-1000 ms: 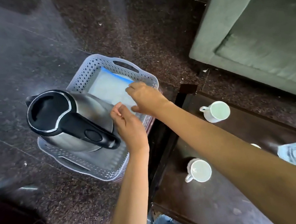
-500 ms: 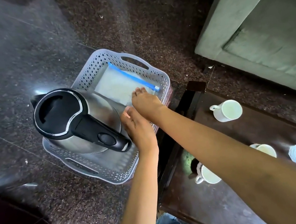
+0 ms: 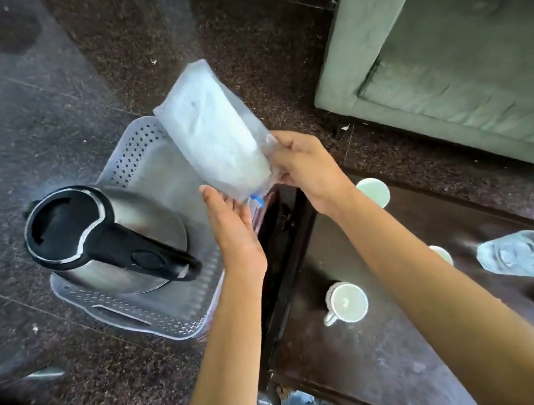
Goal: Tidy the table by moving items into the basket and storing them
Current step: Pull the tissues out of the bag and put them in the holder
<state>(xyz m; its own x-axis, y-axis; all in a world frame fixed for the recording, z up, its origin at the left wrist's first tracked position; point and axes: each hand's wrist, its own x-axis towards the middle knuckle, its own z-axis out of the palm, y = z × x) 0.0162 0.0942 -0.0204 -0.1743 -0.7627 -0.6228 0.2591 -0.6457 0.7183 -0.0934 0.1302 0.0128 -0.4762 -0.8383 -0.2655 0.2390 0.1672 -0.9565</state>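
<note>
While the right hand [image 3: 309, 168] grips the lower edge of the clear zip bag [image 3: 213, 134], the left hand [image 3: 235, 231] lays straight fingers against the corner by the blue slider. Both hands hold the bag tilted in the air above the far end of the perforated basket [image 3: 133, 149], which sits on the floor just beside the dark surface [image 3: 400, 338]. A steel kettle [image 3: 104, 233] stands in the basket. White cups [image 3: 344, 302] and a glass [image 3: 518, 255] are on the surface.
</note>
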